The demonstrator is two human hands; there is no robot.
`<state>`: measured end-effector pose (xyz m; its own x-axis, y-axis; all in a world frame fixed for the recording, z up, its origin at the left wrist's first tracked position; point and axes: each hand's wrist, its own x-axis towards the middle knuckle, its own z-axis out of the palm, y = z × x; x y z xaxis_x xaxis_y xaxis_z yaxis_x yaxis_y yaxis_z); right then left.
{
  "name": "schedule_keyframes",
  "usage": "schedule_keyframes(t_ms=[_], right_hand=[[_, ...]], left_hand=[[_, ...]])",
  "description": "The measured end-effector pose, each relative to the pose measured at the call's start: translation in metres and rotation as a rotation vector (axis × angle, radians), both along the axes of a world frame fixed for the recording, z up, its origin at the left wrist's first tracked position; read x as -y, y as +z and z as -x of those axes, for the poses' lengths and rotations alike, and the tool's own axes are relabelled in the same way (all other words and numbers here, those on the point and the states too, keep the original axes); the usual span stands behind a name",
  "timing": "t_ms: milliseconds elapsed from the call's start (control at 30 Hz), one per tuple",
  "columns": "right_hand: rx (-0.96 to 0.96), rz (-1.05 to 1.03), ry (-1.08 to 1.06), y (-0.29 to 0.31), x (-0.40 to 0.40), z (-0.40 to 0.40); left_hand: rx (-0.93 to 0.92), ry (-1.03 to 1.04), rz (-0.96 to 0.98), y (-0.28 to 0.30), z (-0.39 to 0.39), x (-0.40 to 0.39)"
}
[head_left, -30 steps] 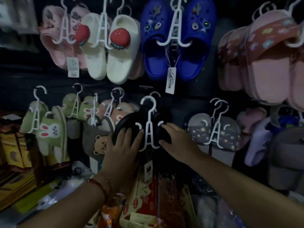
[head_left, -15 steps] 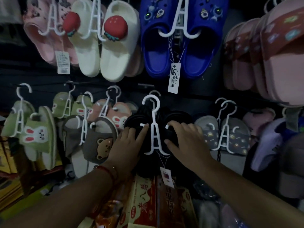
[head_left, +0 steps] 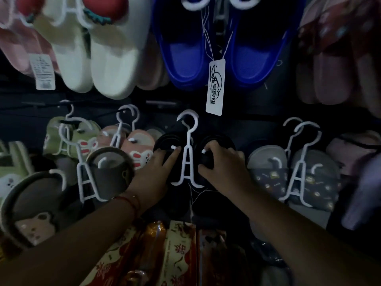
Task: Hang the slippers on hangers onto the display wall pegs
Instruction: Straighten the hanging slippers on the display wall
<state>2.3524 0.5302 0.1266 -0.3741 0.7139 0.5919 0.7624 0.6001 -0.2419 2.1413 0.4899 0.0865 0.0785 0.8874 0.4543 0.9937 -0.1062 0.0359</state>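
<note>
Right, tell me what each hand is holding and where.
Both hold the black slippers on the white hanger: left hand lies on the left slipper's upper, right hand grips the right slipper's upper.

Two hands [head_left: 152, 172], two black slippers [head_left: 165, 141], one white hanger [head_left: 186, 162], two blue clogs [head_left: 181, 52].

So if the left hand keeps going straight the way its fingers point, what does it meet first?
The left hand points up and right; its fingertips already lie on the left black slipper. Just beyond is the white hanger, probably next, though depth is unclear in this dim view.
</note>
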Motion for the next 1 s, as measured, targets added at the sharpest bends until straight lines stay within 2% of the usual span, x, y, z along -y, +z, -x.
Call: schedule_keyframes(t_ms=[167,267,333,433,533,600,667,767,867,1000], right_hand=[[-0.027,-0.059,0.039,-0.015,-0.017,-0.005],[-0.089,-0.078,0.063,-0.027,-0.020,-0.004],[-0.156,-0.079,0.065,-0.032,-0.020,-0.005],[-0.274,-0.087,0.055,-0.040,-0.015,-0.003],[-0.423,-0.091,0.005,-0.047,-0.006,0.000],[-0.620,0.074,0.013,-0.048,0.000,0.002],[-0.827,0.341,0.061,-0.044,0.007,0.002],[-0.947,0.572,0.136,-0.042,0.012,0.002],[-0.931,0.521,0.068,-0.045,0.013,0.008],[-0.900,0.393,-0.083,-0.045,0.017,0.017]], left_hand=[[0.138,-0.083,0.021,-0.003,0.001,0.000],[0.360,-0.169,0.015,-0.006,-0.001,0.005],[0.498,-0.188,-0.088,-0.010,-0.001,0.006],[0.560,-0.112,-0.308,-0.017,0.003,0.002],[0.741,-0.096,-0.346,-0.025,0.008,-0.005],[0.908,-0.156,-0.304,-0.029,0.010,-0.008],[1.000,-0.205,-0.257,-0.033,0.011,-0.009],[1.096,-0.191,-0.185,-0.027,0.008,-0.011],[1.078,-0.117,-0.166,-0.019,-0.004,-0.014],[0.847,-0.014,-0.132,-0.013,-0.016,-0.013]])
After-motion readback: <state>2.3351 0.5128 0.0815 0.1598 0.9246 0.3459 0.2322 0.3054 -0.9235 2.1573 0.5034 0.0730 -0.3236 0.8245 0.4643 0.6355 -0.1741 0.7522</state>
